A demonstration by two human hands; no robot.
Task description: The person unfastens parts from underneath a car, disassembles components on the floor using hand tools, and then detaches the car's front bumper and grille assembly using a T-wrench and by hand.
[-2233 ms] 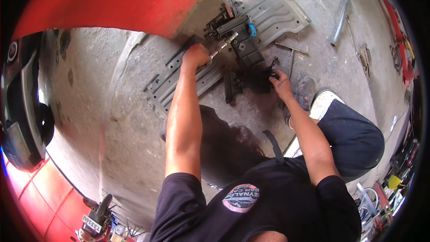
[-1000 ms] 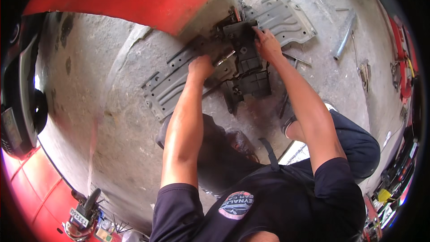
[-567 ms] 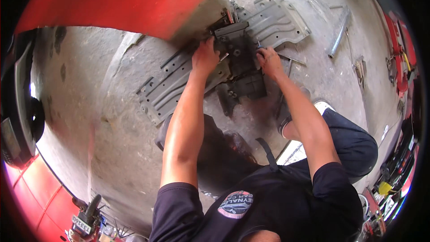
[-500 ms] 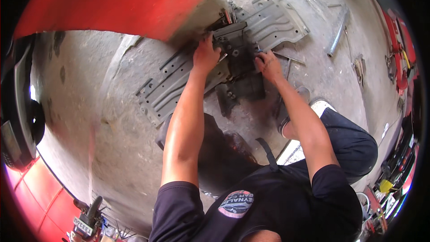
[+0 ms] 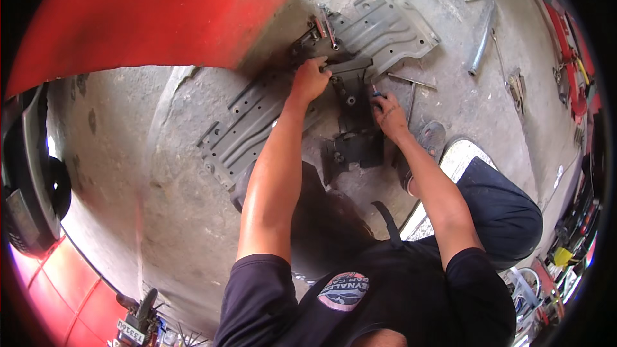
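A glossy red car panel fills the upper left, curving over rough, stained grey concrete. Two flat grey metal plates lie on it: a long one with punched holes and ribs, and a ribbed, angular one farther up. Between them sits a dark, greasy bracket, blocky and upright-looking, its lower part just in front of the person's knee. A dull metal tube lies well apart at upper right, thin rods nearer the bracket.

The left hand reaches out on a straight arm, fingers curled onto the bracket's top edge. The right hand, arm bent, rests at the bracket's right side; its fingers are bent, though whether they grip anything I cannot tell.
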